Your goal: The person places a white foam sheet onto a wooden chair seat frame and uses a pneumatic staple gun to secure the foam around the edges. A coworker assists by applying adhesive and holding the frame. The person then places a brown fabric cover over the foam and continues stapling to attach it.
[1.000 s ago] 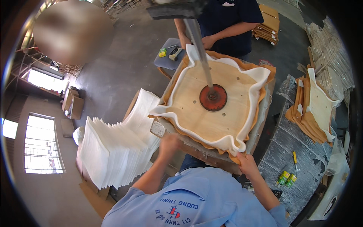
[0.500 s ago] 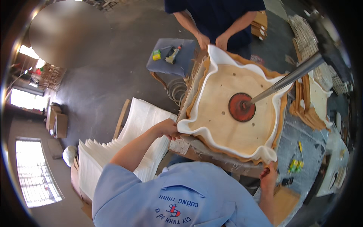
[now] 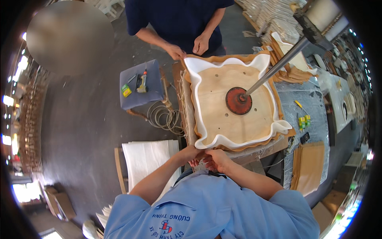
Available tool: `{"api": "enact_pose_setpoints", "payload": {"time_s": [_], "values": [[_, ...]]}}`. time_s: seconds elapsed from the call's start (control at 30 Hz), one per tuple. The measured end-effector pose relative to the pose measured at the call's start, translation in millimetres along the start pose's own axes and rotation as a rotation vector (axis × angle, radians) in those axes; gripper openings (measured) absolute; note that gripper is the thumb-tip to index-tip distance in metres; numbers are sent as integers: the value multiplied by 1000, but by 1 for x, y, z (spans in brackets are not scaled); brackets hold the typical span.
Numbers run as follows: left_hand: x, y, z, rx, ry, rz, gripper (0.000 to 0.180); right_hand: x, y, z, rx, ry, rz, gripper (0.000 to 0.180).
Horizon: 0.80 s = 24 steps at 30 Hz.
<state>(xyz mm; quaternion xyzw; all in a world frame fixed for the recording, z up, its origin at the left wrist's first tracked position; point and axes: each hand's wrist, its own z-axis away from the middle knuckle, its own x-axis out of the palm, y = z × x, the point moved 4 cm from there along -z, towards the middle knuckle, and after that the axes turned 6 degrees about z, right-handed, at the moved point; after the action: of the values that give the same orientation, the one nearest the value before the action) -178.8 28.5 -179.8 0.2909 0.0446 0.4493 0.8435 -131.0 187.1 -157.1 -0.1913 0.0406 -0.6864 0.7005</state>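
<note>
**A:** Where are the hands?

**B:** Both meet at the near edge of the bench, low in the view. The left hand (image 3: 190, 153) and right hand (image 3: 217, 159) touch, fingers curled around something small between them. What they grip is hidden, so I cannot tell.

**A:** And the work piece?

**B:** A plywood panel (image 3: 234, 105) lies flat on the bench just beyond the hands, with white foam (image 3: 199, 119) wrapped up around its rim. A red disc (image 3: 238, 100) on a steel rod (image 3: 278, 65) presses on its centre. The foam's near edge sits just above the knuckles.

**A:** What could go wrong?

**B:** As I judge it, the hands work close to the foam's loose lip; a tug there could pull it off the rim or tear it. A coil of hose (image 3: 164, 117) lies on the floor left of the bench, a snag for feet. A second person (image 3: 179, 20) stands at the far edge, hands near the foam's corner, so pulls from both sides could shift the panel under the disc.
</note>
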Motion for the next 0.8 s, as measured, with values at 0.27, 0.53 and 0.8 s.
{"api": "enact_pose_setpoints", "payload": {"time_s": [0.27,0.53,0.8], "values": [[9,-10,-8,191,-86,266,55,7,-8,-1,-21,187,-8,47],[9,-18,-1,152,31,544,39,15,-3,5,-271,251,213,56],[11,-25,19,175,69,613,41,24,-18,32,-297,296,608,53]]}}
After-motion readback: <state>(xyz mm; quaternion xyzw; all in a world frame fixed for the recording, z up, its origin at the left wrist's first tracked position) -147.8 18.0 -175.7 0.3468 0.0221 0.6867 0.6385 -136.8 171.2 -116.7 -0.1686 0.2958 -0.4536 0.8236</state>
